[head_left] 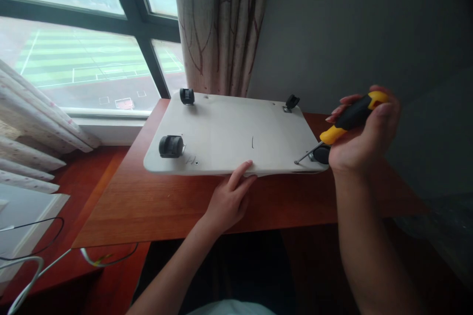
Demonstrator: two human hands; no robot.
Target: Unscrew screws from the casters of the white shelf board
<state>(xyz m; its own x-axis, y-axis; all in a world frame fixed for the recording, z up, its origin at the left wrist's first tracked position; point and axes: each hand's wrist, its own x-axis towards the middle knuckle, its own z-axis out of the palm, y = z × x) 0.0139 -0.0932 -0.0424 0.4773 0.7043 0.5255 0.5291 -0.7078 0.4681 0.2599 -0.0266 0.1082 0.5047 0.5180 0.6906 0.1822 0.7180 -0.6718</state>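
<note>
A white board (225,125) with rounded corners lies on the wooden table, with black casters on its upper face. My left hand (229,197) is at its near edge, the index finger on top and other fingers against the edge, gripping it. In my right hand (369,138) is a yellow and black screwdriver (347,117), its handle wrapped by my fingers. The shaft slants down left, and the tip meets a screw (296,162) near the board's front right corner. Beside it, a caster (320,154) is partly hidden by the hand.
Other casters stand at the front left (171,146), back left (186,96) and back right (292,102). The table (148,206) extends past the board. Behind are a curtain (221,24), a window and a grey wall (351,24). Cables (33,258) hang at lower left.
</note>
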